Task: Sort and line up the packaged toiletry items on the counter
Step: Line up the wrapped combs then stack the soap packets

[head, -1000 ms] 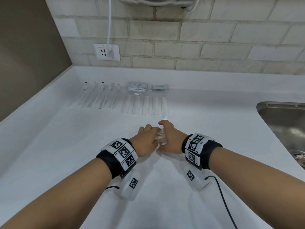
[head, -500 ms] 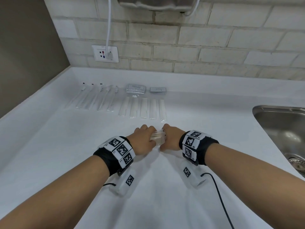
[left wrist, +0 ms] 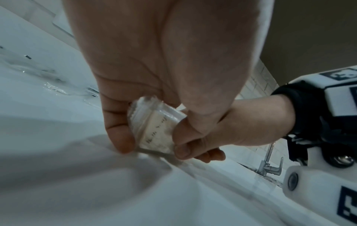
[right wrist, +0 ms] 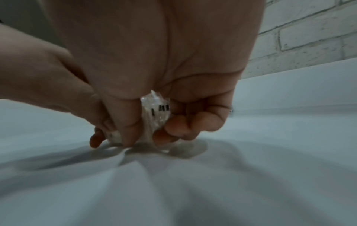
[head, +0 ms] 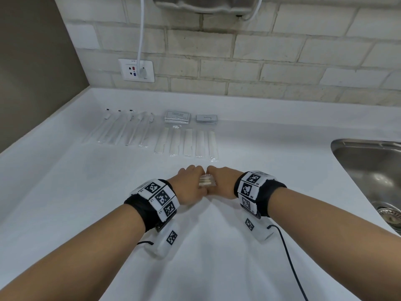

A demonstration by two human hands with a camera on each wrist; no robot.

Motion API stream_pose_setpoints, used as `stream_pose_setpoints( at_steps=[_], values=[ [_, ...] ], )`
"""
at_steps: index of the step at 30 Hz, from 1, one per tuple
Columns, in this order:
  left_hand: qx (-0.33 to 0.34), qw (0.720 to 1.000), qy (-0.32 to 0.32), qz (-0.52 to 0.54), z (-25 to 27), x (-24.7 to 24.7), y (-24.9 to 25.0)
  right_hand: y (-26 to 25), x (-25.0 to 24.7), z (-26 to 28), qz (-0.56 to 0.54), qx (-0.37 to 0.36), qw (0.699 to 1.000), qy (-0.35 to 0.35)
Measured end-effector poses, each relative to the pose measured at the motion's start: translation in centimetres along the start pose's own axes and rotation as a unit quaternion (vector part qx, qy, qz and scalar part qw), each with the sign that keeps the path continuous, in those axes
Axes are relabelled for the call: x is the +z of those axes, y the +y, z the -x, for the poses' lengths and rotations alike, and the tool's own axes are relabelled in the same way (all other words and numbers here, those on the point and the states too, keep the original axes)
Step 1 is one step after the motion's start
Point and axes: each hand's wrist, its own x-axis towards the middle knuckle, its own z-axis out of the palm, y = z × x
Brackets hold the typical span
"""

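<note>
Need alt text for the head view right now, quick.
Both hands, left hand and right hand, grip a small stack of clear packets on the white counter; sorted rows of wrapped toiletries lie beyond.

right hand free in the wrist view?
No, the right hand grips a small clear-wrapped packet between thumb and curled fingers.

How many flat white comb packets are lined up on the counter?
5, side by side in one row, right of the toothbrush packets. More could be hidden in the hands.
</note>
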Motion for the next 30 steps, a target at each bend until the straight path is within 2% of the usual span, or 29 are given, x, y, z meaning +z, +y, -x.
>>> stream_pose_setpoints(
  at_steps=[4, 9, 13, 16, 22, 30],
  values=[
    [0.009, 0.998, 0.009, 0.059, 0.2, -0.8, -1.0, 0.2, -0.3, -0.3, 0.033, -0.008, 0.999, -0.017],
    [0.018, 0.999, 0.010, 0.031, 0.6, -2.1, -2.6, 0.2, -0.6, -0.4, 0.056, -0.013, 0.998, -0.025],
    [0.016, 0.998, -0.006, 0.065, 0.7, -2.7, -3.1, -0.2, -1.2, -0.6, 0.110, -0.002, 0.993, -0.038],
    [0.013, 0.998, 0.020, 0.056, 0.5, -2.4, -3.1, -0.5, -1.4, -0.7, 0.134, 0.004, 0.990, -0.031],
    [-0.004, 0.998, 0.045, 0.046, 0.2, -1.7, -2.6, -0.9, -0.1, -0.9, 0.116, 0.001, 0.993, -0.018],
    [0.002, 0.992, 0.047, 0.118, 0.1, -1.5, -2.3, -0.4, -0.4, -1.1, 0.088, -0.002, 0.996, -0.019]
  ],
)
